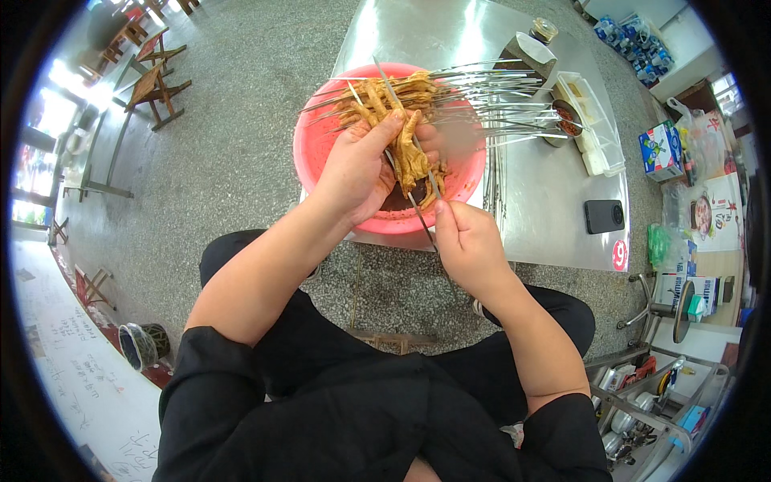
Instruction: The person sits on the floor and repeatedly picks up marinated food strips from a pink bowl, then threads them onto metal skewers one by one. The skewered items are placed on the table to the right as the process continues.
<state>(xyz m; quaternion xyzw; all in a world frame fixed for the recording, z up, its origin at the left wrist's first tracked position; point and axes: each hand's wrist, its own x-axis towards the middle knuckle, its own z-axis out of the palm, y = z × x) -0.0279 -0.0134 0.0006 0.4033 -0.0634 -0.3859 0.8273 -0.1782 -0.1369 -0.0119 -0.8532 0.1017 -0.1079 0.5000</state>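
My left hand (360, 165) is closed around a yellowish-brown chicken foot (411, 161), holding it above a pink plastic basin (306, 159). Two flat metal skewers run through or alongside the held meat, their pointed ends projecting past my thumb. Lower right, my right hand (473, 238) pinches the near end of a metal skewer (433, 184). Across the basin's far side lies a pile of skewered chicken feet (418, 87), with bare skewer shafts (512, 81) reaching out to the right. Loose feet and dark liquid show at the basin's bottom, partly hidden by my hands.
The basin stands on a steel-topped table (542, 211). On it are a small bowl of red seasoning (566, 120), a clear compartment tray (593, 129), a lidded jar (543, 30) and a black phone (604, 217). A metal rack (653, 410) is right; folding stools (153, 90) are left.
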